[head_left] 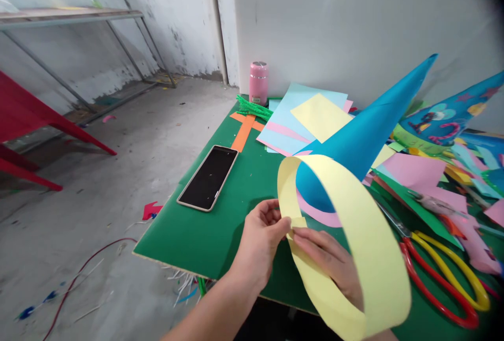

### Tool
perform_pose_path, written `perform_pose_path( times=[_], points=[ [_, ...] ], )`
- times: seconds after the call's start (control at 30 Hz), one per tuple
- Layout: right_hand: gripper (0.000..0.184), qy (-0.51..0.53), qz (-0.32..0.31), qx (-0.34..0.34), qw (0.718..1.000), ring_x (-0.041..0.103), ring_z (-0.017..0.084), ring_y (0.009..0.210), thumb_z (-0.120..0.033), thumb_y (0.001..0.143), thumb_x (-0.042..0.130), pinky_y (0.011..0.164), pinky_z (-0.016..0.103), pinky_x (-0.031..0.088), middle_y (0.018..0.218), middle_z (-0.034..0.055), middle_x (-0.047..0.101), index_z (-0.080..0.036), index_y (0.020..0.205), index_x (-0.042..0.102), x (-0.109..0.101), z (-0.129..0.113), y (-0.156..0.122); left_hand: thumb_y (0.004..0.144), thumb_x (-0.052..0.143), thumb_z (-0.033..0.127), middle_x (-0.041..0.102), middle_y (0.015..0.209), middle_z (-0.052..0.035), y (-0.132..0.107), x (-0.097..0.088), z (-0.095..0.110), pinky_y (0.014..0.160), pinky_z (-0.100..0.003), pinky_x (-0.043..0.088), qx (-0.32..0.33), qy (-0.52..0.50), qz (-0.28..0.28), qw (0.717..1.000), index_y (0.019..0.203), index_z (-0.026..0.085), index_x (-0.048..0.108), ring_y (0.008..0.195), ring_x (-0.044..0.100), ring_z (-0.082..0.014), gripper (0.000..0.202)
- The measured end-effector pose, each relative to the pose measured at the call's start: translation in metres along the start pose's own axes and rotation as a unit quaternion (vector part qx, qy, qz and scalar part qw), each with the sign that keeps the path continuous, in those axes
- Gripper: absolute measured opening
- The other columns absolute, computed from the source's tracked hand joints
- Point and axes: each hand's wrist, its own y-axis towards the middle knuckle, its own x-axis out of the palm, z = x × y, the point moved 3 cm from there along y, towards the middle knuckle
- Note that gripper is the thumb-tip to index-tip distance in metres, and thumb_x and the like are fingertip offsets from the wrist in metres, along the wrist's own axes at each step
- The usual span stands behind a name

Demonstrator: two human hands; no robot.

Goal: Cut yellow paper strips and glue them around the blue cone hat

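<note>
A pale yellow paper strip (376, 246) is bent round into a large loop above the near edge of the table. My left hand (262, 233) pinches it where the ends overlap, thumb on the outside. Reaching through the ring from the right, my right hand (328, 257) closes its fingers on the same joint. Just behind the loop lies a blue paper cone (362, 136), its tip pointing up and right. A pink paper strip (321, 216) curves near the cone's base, partly hidden by the yellow ring.
Left of my hands, a phone (208, 178) lies on the green table (189, 236). Scissors (441, 272) and a pink glue gun (468, 230) lie at the right. Paper sheets (283, 120), green stems (252, 109), a pink bottle (259, 82) and a decorated cone hat (449, 117) stand farther back.
</note>
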Motion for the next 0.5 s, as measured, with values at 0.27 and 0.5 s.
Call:
perform_pose_path(
  times=[0.27,0.5],
  points=[
    [0.028,0.176,0.045,0.189,0.965,0.061,0.017,0.065,-0.032,0.082,0.051,0.052,0.026,0.052,0.091,0.0047,0.065,-0.028,0.109,0.052,-0.001,0.019,0.001,0.061,0.068,0.017,0.063,0.072,-0.0034,-0.006,0.001,0.014,0.06,-0.023,0.044,0.038,0.046,-0.005,0.998,0.09,0.014,0.057,0.066,0.058,-0.0137,0.031],
    [0.016,0.333,-0.077,0.264,0.902,0.06,0.015,0.074,-0.032,0.082,0.054,0.063,0.026,0.049,0.083,0.0032,0.063,-0.017,0.085,0.058,0.012,0.011,0.014,0.066,0.063,0.017,0.058,0.07,-0.0013,-0.013,0.01,0.014,0.06,-0.022,0.043,0.059,0.106,-0.042,0.992,0.093,0.014,0.053,0.065,0.055,-0.0128,0.029]
  ],
)
